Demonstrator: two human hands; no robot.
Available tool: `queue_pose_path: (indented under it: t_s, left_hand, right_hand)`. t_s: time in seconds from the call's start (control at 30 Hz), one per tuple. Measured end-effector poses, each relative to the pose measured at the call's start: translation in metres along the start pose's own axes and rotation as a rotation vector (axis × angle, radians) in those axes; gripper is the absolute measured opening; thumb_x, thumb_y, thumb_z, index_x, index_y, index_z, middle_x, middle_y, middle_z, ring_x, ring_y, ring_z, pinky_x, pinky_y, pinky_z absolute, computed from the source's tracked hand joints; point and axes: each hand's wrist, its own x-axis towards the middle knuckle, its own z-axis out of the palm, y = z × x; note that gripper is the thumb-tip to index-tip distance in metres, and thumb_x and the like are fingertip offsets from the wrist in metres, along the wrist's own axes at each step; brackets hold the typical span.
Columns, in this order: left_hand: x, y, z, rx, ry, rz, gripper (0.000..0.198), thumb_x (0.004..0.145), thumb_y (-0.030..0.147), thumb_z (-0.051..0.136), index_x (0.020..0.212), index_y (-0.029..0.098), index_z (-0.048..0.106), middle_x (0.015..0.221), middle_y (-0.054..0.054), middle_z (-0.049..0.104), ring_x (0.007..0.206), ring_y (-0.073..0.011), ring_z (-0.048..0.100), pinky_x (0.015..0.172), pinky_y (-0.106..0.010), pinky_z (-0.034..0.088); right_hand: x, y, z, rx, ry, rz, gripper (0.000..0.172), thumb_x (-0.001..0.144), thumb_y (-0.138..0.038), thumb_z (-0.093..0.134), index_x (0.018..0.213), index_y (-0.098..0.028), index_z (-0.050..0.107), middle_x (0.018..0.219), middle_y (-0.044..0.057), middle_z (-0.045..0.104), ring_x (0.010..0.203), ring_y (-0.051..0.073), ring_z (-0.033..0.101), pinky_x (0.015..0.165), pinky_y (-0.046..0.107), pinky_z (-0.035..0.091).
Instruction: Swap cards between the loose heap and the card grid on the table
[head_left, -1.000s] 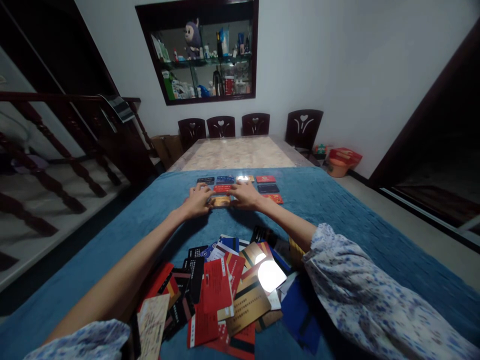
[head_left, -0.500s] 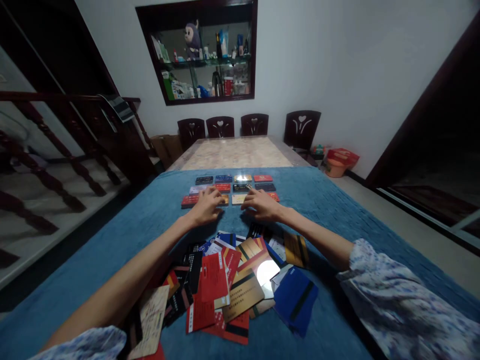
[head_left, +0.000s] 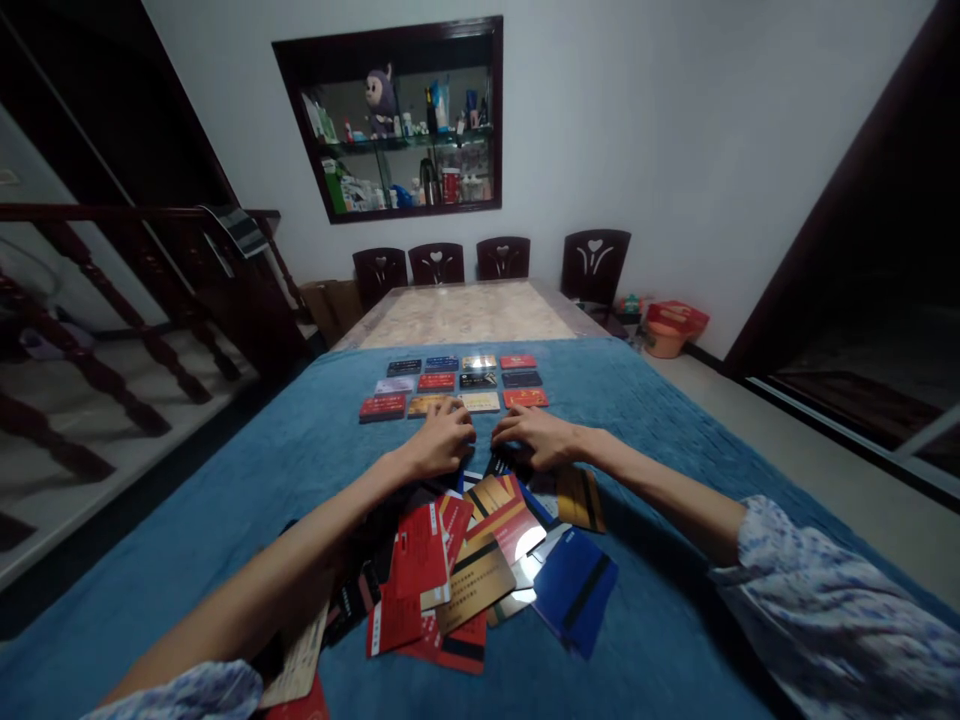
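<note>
A grid of several cards (head_left: 457,383) lies in three neat rows on the blue cloth (head_left: 660,430). Nearer me is a loose pile of cards (head_left: 465,565) in red, gold, black and blue. My left hand (head_left: 442,445) rests at the pile's far edge, just below the grid's near row, fingers curled down; what they press or hold is hidden. My right hand (head_left: 536,437) lies beside it with fingers stretched flat towards the left hand, over the top cards of the pile.
Beyond the cloth the marble table top (head_left: 469,315) runs to several dark chairs (head_left: 435,262). A wall cabinet (head_left: 405,120) holds bottles and a plush toy. A stair railing (head_left: 112,300) stands left; a red basin (head_left: 671,325) sits on the floor right.
Both hands drew back from the grid's near row towards me, to the pile's far edge. The whole grid now shows uncovered.
</note>
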Motion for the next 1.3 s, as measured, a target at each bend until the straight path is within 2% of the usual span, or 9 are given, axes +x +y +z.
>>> queue_pose_path:
  t_s: [0.37, 0.57, 0.83, 0.93, 1.1, 1.2, 1.3]
  left_hand:
    - [0.008, 0.016, 0.005, 0.003, -0.026, 0.018, 0.012, 0.084, 0.018, 0.061, 0.093, 0.018, 0.069, 0.108, -0.010, 0.063, 0.119, -0.0312, 0.040, 0.095, -0.052, 0.032]
    - [0.013, 0.022, 0.008, -0.018, -0.028, 0.041, 0.012, 0.086, 0.018, 0.058, 0.089, 0.018, 0.069, 0.106, -0.010, 0.063, 0.118, -0.0301, 0.041, 0.094, -0.050, 0.032]
    - [0.017, 0.028, 0.009, -0.050, -0.046, 0.031, 0.017, 0.089, 0.020, 0.055, 0.098, 0.018, 0.069, 0.106, -0.010, 0.063, 0.109, -0.0271, 0.045, 0.094, -0.048, 0.034]
    - [0.019, 0.032, 0.008, -0.058, -0.075, 0.015, 0.020, 0.090, 0.023, 0.055, 0.104, 0.017, 0.068, 0.105, -0.010, 0.064, 0.108, -0.0264, 0.048, 0.094, -0.046, 0.035]
    - [0.023, 0.038, 0.006, -0.033, -0.104, -0.002, 0.021, 0.091, 0.031, 0.058, 0.102, 0.018, 0.070, 0.104, -0.010, 0.065, 0.106, -0.0267, 0.052, 0.092, -0.044, 0.039]
    - [0.026, 0.038, 0.006, -0.012, -0.108, 0.001, 0.023, 0.090, 0.035, 0.060, 0.101, 0.019, 0.071, 0.103, -0.009, 0.066, 0.107, -0.0271, 0.052, 0.092, -0.043, 0.039]
    - [0.028, 0.038, 0.007, 0.012, -0.114, 0.006, 0.023, 0.089, 0.038, 0.061, 0.096, 0.019, 0.072, 0.103, -0.010, 0.066, 0.107, -0.0276, 0.052, 0.092, -0.043, 0.039]
  right_hand:
    - [-0.005, -0.007, -0.009, -0.050, -0.137, 0.053, 0.061, 0.065, -0.024, 0.069, 0.126, -0.029, 0.065, 0.126, 0.006, 0.063, 0.101, 0.029, 0.049, 0.080, 0.041, 0.044]
    - [-0.006, -0.012, -0.014, -0.145, -0.191, 0.079, 0.055, 0.071, -0.028, 0.068, 0.126, -0.033, 0.065, 0.124, 0.007, 0.060, 0.110, 0.033, 0.046, 0.082, 0.043, 0.044]
    - [-0.021, 0.001, -0.014, -0.233, -0.143, 0.167, 0.052, 0.078, -0.040, 0.069, 0.127, -0.025, 0.062, 0.124, 0.012, 0.060, 0.111, 0.033, 0.046, 0.086, 0.046, 0.043]
    - [-0.027, 0.006, -0.013, -0.230, -0.129, 0.214, 0.047, 0.081, -0.042, 0.068, 0.123, -0.022, 0.063, 0.123, 0.013, 0.061, 0.113, 0.032, 0.046, 0.086, 0.044, 0.043]
    - [-0.032, 0.009, -0.008, -0.189, -0.069, 0.231, 0.036, 0.087, -0.041, 0.063, 0.117, -0.021, 0.067, 0.119, 0.013, 0.062, 0.111, 0.030, 0.048, 0.083, 0.041, 0.044]
    - [-0.035, 0.010, -0.005, -0.159, -0.026, 0.245, 0.037, 0.089, -0.040, 0.061, 0.120, -0.021, 0.065, 0.118, 0.014, 0.063, 0.111, 0.031, 0.048, 0.083, 0.041, 0.045]
    - [-0.039, 0.012, -0.003, -0.119, 0.011, 0.229, 0.044, 0.084, -0.039, 0.067, 0.124, -0.021, 0.064, 0.118, 0.013, 0.063, 0.112, 0.031, 0.048, 0.087, 0.043, 0.044]
